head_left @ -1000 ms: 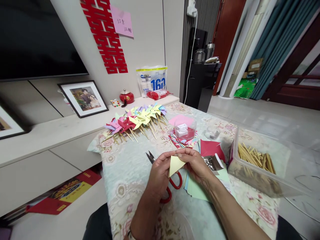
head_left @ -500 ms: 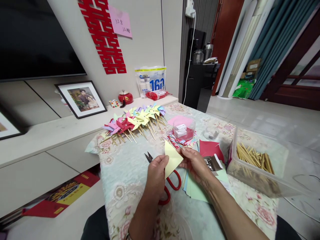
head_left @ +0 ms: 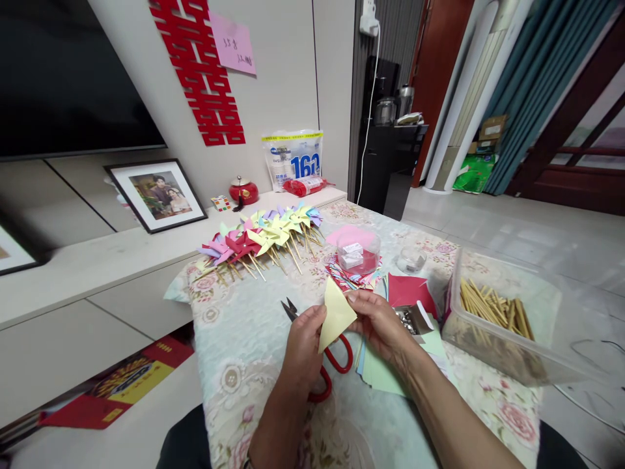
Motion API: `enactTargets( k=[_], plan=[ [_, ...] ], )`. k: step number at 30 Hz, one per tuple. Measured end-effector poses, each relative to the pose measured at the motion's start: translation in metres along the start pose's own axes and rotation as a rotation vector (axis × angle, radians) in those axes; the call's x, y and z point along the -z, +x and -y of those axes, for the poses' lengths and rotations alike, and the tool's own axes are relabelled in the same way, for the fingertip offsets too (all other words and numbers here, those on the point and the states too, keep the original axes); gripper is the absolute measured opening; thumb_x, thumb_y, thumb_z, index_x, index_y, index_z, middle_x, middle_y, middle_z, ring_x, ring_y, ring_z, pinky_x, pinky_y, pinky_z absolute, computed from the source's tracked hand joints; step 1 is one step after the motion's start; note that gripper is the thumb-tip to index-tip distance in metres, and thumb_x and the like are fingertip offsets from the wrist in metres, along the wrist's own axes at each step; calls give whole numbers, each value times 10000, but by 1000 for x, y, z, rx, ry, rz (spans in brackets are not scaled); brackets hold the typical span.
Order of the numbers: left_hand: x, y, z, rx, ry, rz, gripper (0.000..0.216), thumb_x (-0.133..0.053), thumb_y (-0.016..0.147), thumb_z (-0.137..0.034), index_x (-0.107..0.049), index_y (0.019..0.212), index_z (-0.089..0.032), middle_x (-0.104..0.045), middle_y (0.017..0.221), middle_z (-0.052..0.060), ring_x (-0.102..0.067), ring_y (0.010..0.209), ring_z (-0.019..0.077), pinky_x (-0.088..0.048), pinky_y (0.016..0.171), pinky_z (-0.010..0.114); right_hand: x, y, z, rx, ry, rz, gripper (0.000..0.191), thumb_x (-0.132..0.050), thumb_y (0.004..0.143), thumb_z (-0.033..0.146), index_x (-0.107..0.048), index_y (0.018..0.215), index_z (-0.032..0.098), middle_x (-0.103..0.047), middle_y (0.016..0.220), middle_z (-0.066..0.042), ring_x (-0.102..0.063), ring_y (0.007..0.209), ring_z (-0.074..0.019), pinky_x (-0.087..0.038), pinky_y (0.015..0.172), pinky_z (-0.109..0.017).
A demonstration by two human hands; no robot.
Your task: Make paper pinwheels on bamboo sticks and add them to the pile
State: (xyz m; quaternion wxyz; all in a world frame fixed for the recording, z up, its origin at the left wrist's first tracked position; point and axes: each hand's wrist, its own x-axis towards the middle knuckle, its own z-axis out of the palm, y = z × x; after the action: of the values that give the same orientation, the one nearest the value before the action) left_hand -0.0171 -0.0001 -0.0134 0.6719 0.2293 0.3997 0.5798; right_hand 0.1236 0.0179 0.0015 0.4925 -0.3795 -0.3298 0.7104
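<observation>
A folded pale yellow paper triangle [head_left: 334, 314] is held upright between both hands above the floral tablecloth [head_left: 244, 345]. My left hand [head_left: 303, 345] pinches its lower left edge. My right hand [head_left: 378, 322] pinches its right corner. Red-handled scissors [head_left: 322, 365] lie on the cloth right under the hands, partly hidden by them. A stack of coloured paper sheets [head_left: 385, 371] sits under my right wrist.
A row of finished paper pinwheels [head_left: 261, 238] lies at the far side. A clear tub of wooden sticks [head_left: 493, 319] stands at right. A small clear box [head_left: 358, 253], a glass dish [head_left: 411, 259], red paper [head_left: 410, 291] and an open pin box [head_left: 413, 319] are nearby.
The yellow paper went from pointing down, tucked between the hands, to standing with its point up. The hands stayed in about the same place.
</observation>
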Motion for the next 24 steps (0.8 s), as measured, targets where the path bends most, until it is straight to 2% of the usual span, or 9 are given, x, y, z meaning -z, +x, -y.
enactTargets(
  k=[4, 8, 12, 17, 20, 24],
  plan=[
    [0, -1, -3, 37, 7, 12, 335, -877, 542, -347, -690, 723, -136, -665, 623, 8, -555, 516, 127, -417, 469, 234, 0, 0, 0, -15, -6, 2, 323, -855, 619, 391, -720, 790, 152, -677, 701, -5, -574, 586, -102, -467, 555, -212],
    [1, 1, 0, -2, 36, 14, 293, -853, 584, -354, -680, 696, -146, -665, 627, 11, -558, 525, 130, -428, 492, 235, 1, 1, -1, 25, -79, -41, 260, -821, 625, 303, -754, 829, 156, -716, 716, -12, -597, 607, -112, -462, 578, -217],
    [5, 4, 6, -56, 139, 12, 286, -817, 656, -403, -687, 697, -152, -666, 591, 14, -564, 526, 133, -436, 538, 232, -1, 3, -3, 70, -123, -39, 309, -812, 566, 211, -764, 865, 156, -758, 725, -29, -639, 605, -136, -465, 597, -235],
    [7, 3, 10, -64, 238, 63, 309, -792, 709, -429, -722, 763, -133, -683, 618, 28, -566, 551, 127, -436, 555, 221, -2, 4, -4, 92, -151, -36, 337, -838, 520, 202, -747, 841, 157, -765, 718, -28, -646, 560, -149, -466, 565, -250],
    [4, 0, 7, -70, 203, 110, 346, -745, 766, -459, -734, 855, -125, -715, 708, 63, -601, 601, 146, -458, 575, 233, -3, 4, -4, 89, -149, -57, 335, -822, 536, 211, -742, 857, 156, -770, 740, -34, -664, 580, -172, -469, 555, -258],
    [2, -2, 3, -85, 210, 157, 502, -683, 798, -544, -701, 1050, -111, -737, 943, 141, -655, 721, 202, -488, 541, 259, -2, 4, -1, 106, -115, -128, 349, -780, 562, 214, -727, 902, 156, -768, 747, -32, -672, 606, -188, -454, 533, -250]
  ],
)
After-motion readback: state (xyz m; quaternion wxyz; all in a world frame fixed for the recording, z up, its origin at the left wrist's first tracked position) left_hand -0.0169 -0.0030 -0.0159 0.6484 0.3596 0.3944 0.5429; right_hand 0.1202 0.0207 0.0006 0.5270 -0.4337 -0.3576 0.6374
